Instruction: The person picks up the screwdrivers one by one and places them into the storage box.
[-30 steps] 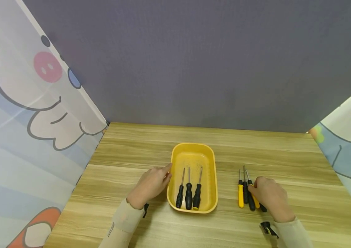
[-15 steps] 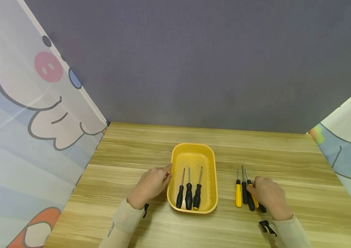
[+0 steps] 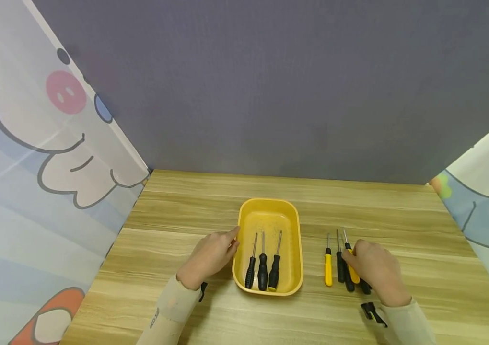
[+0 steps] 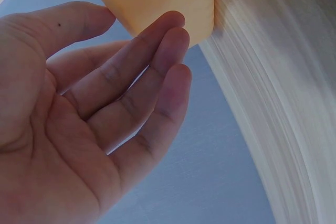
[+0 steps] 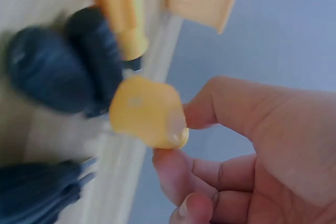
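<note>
Right now your right hand (image 3: 374,270) pinches the yellow screwdriver (image 5: 148,111), light, stiff and slick, by its handle right of the tray (image 3: 293,225), which your relaxed left hand (image 3: 210,258) touches.

Bare tabletop (image 3: 210,201) lies open behind the yellow tray (image 3: 269,207) and left of it. Between the tray and the loose screwdrivers (image 3: 338,261) runs a narrow bare strip.
</note>
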`<state>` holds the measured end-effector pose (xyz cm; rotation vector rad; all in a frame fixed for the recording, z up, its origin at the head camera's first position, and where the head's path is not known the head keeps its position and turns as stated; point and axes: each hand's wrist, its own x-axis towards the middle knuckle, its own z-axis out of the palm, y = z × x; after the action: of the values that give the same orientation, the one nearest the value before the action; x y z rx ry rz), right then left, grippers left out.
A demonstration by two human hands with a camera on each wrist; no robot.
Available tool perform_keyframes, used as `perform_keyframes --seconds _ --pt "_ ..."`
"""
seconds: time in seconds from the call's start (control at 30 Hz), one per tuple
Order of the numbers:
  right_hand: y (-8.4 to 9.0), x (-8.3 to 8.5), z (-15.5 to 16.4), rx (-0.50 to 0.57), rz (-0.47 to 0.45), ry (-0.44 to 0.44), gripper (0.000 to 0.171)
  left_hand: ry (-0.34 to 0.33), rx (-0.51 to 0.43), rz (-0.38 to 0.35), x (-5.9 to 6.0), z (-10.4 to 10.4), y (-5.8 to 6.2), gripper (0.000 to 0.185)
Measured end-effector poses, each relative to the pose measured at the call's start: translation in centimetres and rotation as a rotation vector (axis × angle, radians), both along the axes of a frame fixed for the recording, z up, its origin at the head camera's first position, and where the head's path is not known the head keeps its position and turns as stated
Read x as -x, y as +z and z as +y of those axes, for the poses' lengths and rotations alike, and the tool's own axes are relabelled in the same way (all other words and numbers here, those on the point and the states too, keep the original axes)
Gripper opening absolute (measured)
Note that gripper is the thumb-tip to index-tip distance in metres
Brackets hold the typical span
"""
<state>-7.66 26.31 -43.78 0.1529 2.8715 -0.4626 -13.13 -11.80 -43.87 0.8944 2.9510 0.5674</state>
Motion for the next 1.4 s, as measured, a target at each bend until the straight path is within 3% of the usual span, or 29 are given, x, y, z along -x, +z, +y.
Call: perform_keyframes --seconds 0.23,0.73,1.1,1.4 --pt "1.8 0.4 -2.0 0.013 0.002 0.021 0.036 -0.001 -0.002 0.006 0.1 0.0 0.0 0.042" --pt "3.9 1.5 -6.8 0.047 0.106 0.07 0.035 -0.002 -0.01 0.013 0.1 0.0 -0.1 0.041" --pt "3.9 1.8 -10.2 0.056 0.16 0.12 0.039 0.013 -0.003 -0.009 0.0 0.0 0.0 0.043" --pt "3.5 2.1 -11.3 0.086 0.13 0.116 0.041 0.022 -0.007 -0.035 0.0 0.0 0.0 0.045"
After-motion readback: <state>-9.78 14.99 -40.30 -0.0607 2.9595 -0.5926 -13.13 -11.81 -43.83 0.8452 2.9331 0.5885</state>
